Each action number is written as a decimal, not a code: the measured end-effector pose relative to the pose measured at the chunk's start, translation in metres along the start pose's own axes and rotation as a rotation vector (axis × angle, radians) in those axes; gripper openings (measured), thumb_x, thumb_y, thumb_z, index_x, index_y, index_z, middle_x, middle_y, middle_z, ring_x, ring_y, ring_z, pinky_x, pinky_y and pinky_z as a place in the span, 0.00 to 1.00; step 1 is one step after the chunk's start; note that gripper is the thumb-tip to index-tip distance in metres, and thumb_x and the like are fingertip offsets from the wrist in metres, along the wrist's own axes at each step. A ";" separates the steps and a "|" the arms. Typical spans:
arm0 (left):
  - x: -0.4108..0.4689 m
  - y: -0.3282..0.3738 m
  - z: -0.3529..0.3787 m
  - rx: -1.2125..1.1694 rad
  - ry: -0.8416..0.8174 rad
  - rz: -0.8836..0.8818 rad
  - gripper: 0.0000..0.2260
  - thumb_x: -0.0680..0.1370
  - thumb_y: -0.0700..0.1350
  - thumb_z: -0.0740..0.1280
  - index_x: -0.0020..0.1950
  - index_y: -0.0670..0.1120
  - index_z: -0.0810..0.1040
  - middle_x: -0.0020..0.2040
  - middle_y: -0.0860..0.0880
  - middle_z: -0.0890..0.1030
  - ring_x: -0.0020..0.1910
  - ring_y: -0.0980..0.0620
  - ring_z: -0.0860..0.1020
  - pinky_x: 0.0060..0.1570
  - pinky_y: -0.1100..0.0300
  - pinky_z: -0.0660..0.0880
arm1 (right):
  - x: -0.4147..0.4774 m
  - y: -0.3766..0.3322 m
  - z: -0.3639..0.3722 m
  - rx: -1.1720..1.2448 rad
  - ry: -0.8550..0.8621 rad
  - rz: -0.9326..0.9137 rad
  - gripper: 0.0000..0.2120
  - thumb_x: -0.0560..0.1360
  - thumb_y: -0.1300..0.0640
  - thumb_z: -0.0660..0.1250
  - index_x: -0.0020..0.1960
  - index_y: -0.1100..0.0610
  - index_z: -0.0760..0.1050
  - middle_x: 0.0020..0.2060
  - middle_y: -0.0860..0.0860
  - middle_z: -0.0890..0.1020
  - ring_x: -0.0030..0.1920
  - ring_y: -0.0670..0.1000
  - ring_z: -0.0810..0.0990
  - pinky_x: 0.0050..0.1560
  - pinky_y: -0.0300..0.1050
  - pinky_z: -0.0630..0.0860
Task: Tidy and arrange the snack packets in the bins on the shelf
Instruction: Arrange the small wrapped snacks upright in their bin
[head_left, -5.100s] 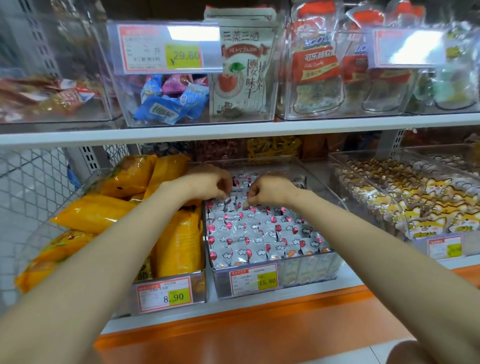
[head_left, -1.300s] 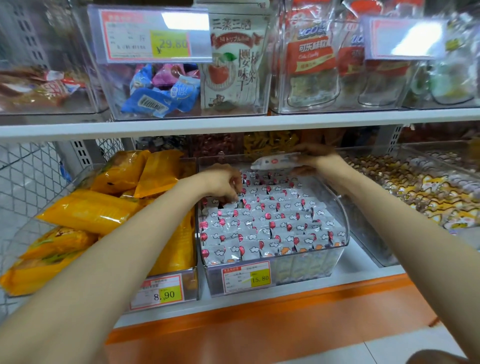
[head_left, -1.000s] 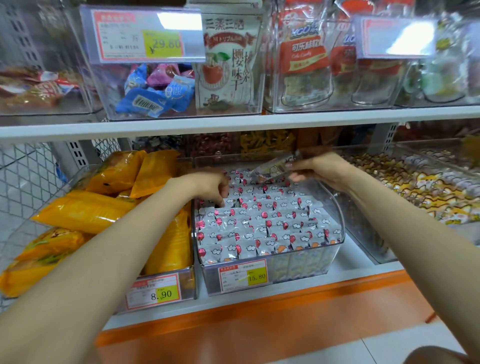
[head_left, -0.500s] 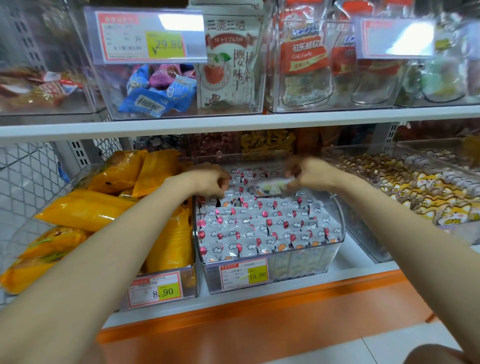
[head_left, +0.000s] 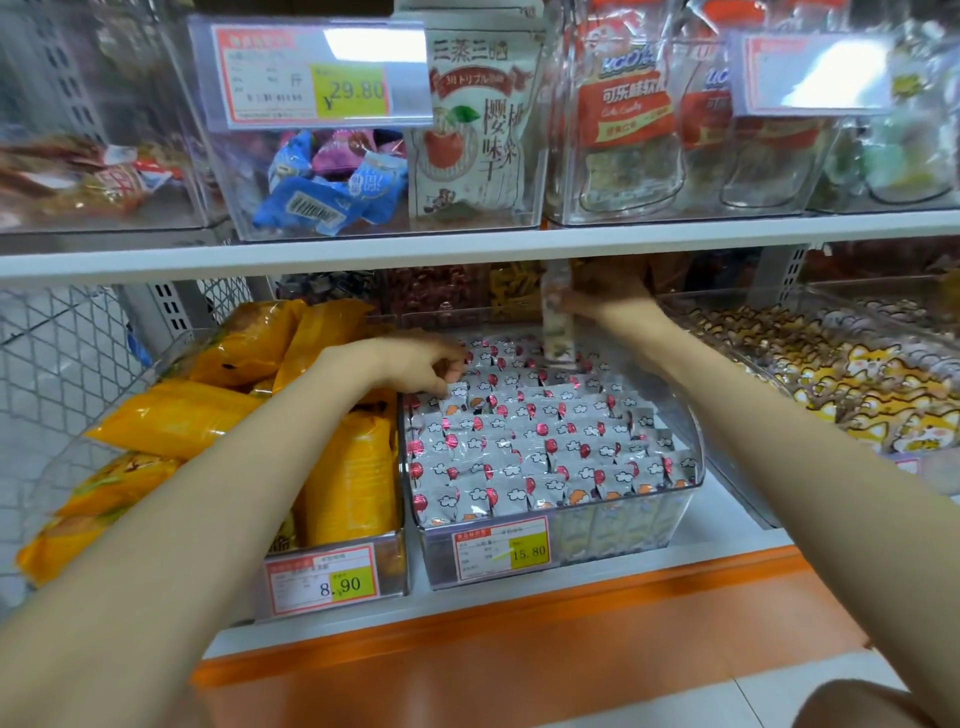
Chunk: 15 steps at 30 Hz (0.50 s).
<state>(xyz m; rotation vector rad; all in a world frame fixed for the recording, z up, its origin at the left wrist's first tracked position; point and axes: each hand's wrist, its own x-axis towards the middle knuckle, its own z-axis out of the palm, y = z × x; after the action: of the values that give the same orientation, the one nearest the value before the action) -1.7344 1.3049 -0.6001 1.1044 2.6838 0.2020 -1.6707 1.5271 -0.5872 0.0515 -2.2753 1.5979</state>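
A clear bin on the lower shelf holds rows of small white snack packets with red balloon prints, standing upright. My left hand rests on the packets at the bin's back left, fingers curled among them. My right hand is raised above the bin's back, under the upper shelf, pinching one packet that hangs upright and is blurred.
Left of it, a bin with orange bags carries an 8.90 tag. On the right stands a bin of yellow fox-print packets. The upper shelf holds clear bins of candy and pouches. An orange ledge runs below.
My right hand has lifted a single packet from the bin's middle up toward the back and turned it from lying flat to upright. My left hand has stayed at the back left.
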 end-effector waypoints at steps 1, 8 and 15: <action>0.001 0.000 0.000 -0.003 -0.005 -0.010 0.10 0.77 0.40 0.65 0.39 0.51 0.68 0.38 0.53 0.73 0.37 0.52 0.70 0.38 0.60 0.67 | 0.001 -0.001 0.001 0.140 0.036 -0.001 0.09 0.74 0.66 0.67 0.54 0.62 0.73 0.46 0.52 0.79 0.44 0.48 0.79 0.44 0.34 0.78; 0.006 0.003 -0.002 0.107 -0.017 -0.119 0.04 0.76 0.45 0.67 0.45 0.47 0.72 0.41 0.51 0.74 0.42 0.50 0.71 0.41 0.59 0.67 | 0.001 0.015 0.026 0.136 -0.110 0.029 0.12 0.71 0.66 0.71 0.50 0.55 0.73 0.47 0.52 0.79 0.45 0.47 0.80 0.45 0.34 0.78; 0.006 0.000 0.001 0.203 0.073 -0.161 0.07 0.76 0.49 0.68 0.48 0.46 0.76 0.45 0.48 0.78 0.42 0.50 0.74 0.40 0.60 0.67 | -0.005 0.018 0.040 -0.078 -0.266 -0.051 0.12 0.70 0.66 0.72 0.48 0.58 0.72 0.42 0.49 0.80 0.43 0.45 0.78 0.45 0.34 0.76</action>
<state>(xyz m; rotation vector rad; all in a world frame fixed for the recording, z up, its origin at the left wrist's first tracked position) -1.7380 1.3096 -0.6023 0.9429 2.8930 -0.0616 -1.6809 1.4965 -0.6172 0.3174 -2.5101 1.5540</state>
